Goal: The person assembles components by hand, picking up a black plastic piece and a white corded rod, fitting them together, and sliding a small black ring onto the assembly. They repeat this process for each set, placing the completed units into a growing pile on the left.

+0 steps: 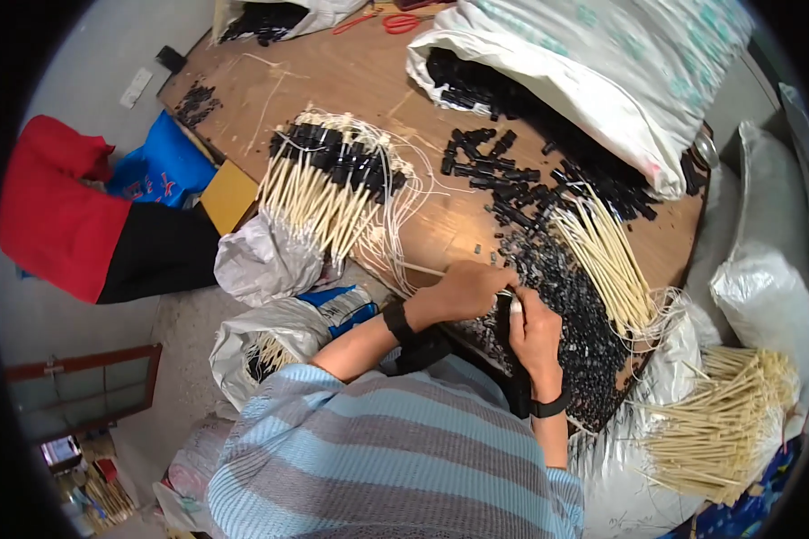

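My left hand (475, 289) is closed, and a thin cream-coloured stick (421, 269) sticks out from it toward the left. Close beside it is my right hand (537, 329), fingers pinched together, with something white on one fingertip. The fingertips of both hands meet over the near edge of a heap of small black pieces (566, 310). Whatever lies between them is too small and covered to make out. Left of my hands lies a bundle of cream sticks with black tubular ends (333, 175) and loose white cords. A bundle of plain cream sticks (607, 260) rests on the right.
Loose black tubular parts (494, 171) lie mid-table, before a large white sack (593, 90) spilling more. Red-handled scissors (400, 23) are at the far edge. Stick bundles (724, 431) fill a sack at lower right. An open white sack (270, 350) stands left of me.
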### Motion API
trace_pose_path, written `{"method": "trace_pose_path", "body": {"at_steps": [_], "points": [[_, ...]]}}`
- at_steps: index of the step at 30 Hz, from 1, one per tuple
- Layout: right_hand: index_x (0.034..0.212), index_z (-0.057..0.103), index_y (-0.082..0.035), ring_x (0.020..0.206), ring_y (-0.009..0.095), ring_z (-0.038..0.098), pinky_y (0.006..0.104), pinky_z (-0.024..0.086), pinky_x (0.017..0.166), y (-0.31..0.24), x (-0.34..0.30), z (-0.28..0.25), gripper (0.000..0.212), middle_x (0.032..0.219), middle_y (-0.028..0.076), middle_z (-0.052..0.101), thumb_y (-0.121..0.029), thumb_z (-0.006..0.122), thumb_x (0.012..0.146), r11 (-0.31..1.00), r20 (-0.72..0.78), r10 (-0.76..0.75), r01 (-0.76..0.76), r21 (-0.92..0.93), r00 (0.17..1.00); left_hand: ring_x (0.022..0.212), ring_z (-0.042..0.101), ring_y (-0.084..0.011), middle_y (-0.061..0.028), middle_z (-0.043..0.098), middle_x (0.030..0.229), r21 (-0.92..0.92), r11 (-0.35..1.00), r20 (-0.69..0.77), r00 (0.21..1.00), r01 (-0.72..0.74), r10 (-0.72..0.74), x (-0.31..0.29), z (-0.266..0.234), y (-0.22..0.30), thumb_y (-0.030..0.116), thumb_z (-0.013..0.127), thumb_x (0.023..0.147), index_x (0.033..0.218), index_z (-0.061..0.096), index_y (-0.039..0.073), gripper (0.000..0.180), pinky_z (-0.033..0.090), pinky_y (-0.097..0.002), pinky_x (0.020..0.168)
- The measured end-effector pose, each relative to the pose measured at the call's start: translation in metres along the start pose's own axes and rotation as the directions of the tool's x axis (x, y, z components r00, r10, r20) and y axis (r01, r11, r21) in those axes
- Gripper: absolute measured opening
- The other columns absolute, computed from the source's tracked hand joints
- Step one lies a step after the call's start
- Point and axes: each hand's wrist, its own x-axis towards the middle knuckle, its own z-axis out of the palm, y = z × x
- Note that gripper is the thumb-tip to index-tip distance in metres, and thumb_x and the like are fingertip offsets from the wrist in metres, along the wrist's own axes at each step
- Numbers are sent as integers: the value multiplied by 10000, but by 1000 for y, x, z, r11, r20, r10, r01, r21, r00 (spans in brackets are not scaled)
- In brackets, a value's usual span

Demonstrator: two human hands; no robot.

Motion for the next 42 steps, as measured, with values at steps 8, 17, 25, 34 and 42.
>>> {"method": "trace_pose_path", "body": {"at_steps": [8,17,25,34,42], "points": [[1011,628,-57,632,342,625,368,477,558,-15,16,-3,143,751,188,613,-59,593,872,998,-72,-55,57,28,996,847,625,-345,-133,651,903,-323,936,-129,987,-137,99,2,-25,3,-71,587,676,1164,538,64,509,480,-404,723],[1003,623,-44,643,338,626,364,485,566,-19,13,-7,130,752,176,626,-86,598,882,998,-44,-28,30,61,999,777,604,-244,-53,636,815,-200,958,-406,907,-207,111,-2,-13,2,-51,667,629,785,656,62,193,475,-315,675],[938,684,-12,611,234,647,314,482,551,-14,-2,6,135,706,175,628,-63,610,838,988,-7,-47,48,144,999,729,597,-210,-45,623,812,-327,883,-307,921,-338,239,-20,-8,-8,-88,672,653,849,676,56,243,486,-301,671],[913,681,-5,571,20,375,206,312,512,2,1,4,100,619,-68,480,-63,627,852,854,20,375,-353,383,927,654,607,-273,-98,625,768,277,947,-410,911,162,-37,12,-20,-37,137,678,719,954,638,56,252,493,-345,607],[836,670,4,556,4,337,204,269,488,13,4,9,105,617,-109,442,-75,624,887,747,-11,512,-440,499,859,678,578,-57,10,634,796,-571,801,-177,925,181,-335,10,-8,-51,16,630,789,940,626,36,152,455,-211,597]]}}
